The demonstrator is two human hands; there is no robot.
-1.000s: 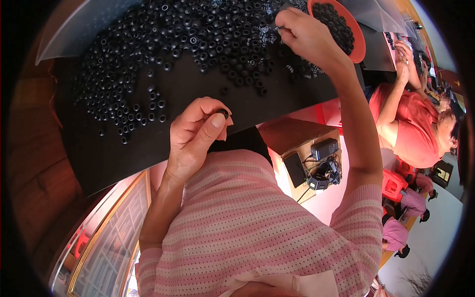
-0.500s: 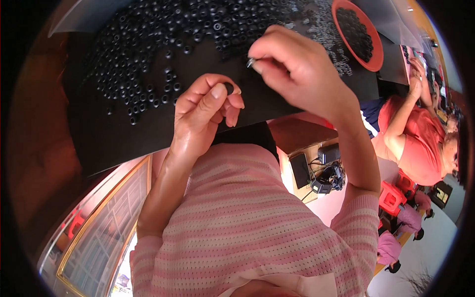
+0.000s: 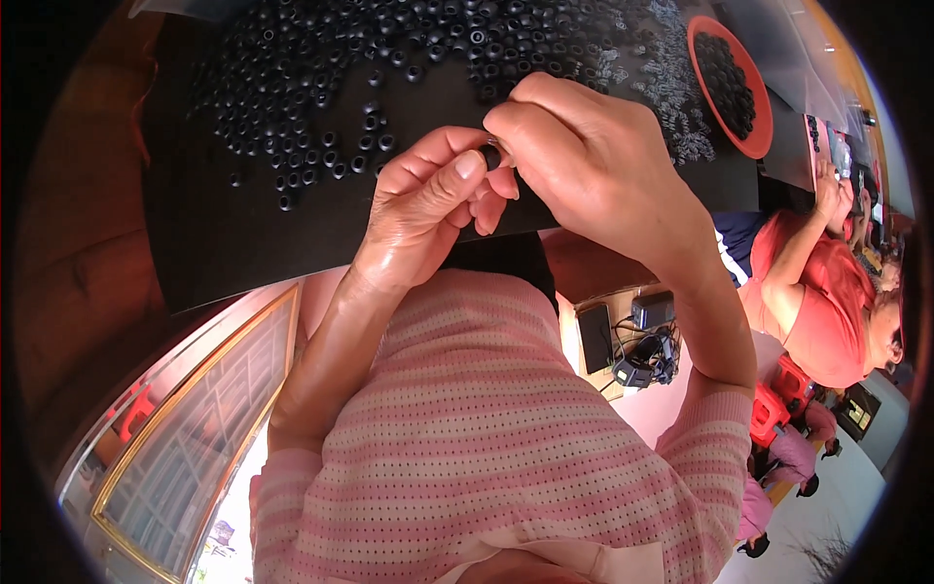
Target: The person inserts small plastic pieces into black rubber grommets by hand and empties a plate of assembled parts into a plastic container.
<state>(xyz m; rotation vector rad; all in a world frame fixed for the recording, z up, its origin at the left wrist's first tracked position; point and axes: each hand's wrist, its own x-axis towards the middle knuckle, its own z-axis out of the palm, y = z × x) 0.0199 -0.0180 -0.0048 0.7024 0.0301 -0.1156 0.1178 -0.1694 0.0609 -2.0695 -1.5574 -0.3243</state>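
In the head view, the left hand (image 3: 428, 204) pinches a black ring-shaped piece (image 3: 492, 156) between thumb and forefinger, its other fingers loosely curled below. The piece sits at the fingertips, over the near edge of the worktop (image 3: 253, 243), probably so that one side of it stays exposed to the other hand. The right hand (image 3: 608, 161) comes in from the right, fingers bent inward and tips meeting at the piece; its knuckles hide the contact, so whether it pinches something small of its own cannot be told.

Many more black pieces (image 3: 389, 49) lie loose across the far and left part of the worktop, spread thinly toward the near side, which seems to make single ones easy to pick. Small clear bits (image 3: 671, 97) lie apart from them at far right, within the right hand's reach. Beyond these, an orange-red bowl (image 3: 758, 144) holds dark pieces, seemingly to separate them from the loose spread. Dark adapters and cables (image 3: 652, 352) sit lower down on the right, away from the hands.
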